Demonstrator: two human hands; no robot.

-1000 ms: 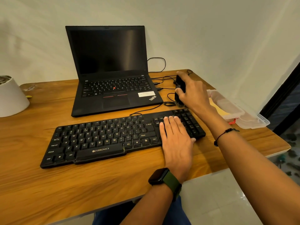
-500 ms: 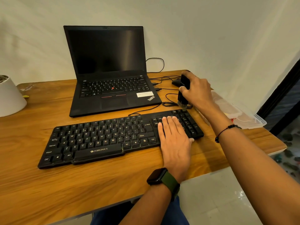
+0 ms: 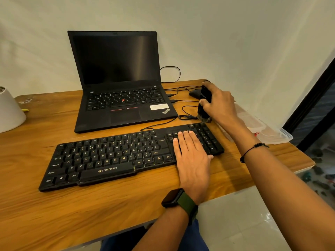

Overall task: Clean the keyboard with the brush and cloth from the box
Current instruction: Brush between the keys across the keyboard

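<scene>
A black Zebronics keyboard (image 3: 112, 156) lies across the wooden desk in front of me. My left hand (image 3: 192, 156) rests flat on its right part, fingers straight over the keys beside the number pad. My right hand (image 3: 220, 104) grips a black brush (image 3: 204, 104) upright, bristles down, just behind the keyboard's top right corner. The bristles hang a little above the desk near the cable. A clear plastic box (image 3: 268, 134) sits at the desk's right edge, mostly hidden by my right forearm. I can see no cloth.
An open black laptop (image 3: 117, 84) stands behind the keyboard, with cables (image 3: 183, 116) looping to its right. A dark mouse (image 3: 194, 92) lies behind the brush. A white pot (image 3: 9, 113) sits at the far left. The desk (image 3: 90, 205) edge runs near my wrists.
My right hand has carried the brush slightly down and toward the keyboard's top right corner. My left hand has stayed flat on the keys.
</scene>
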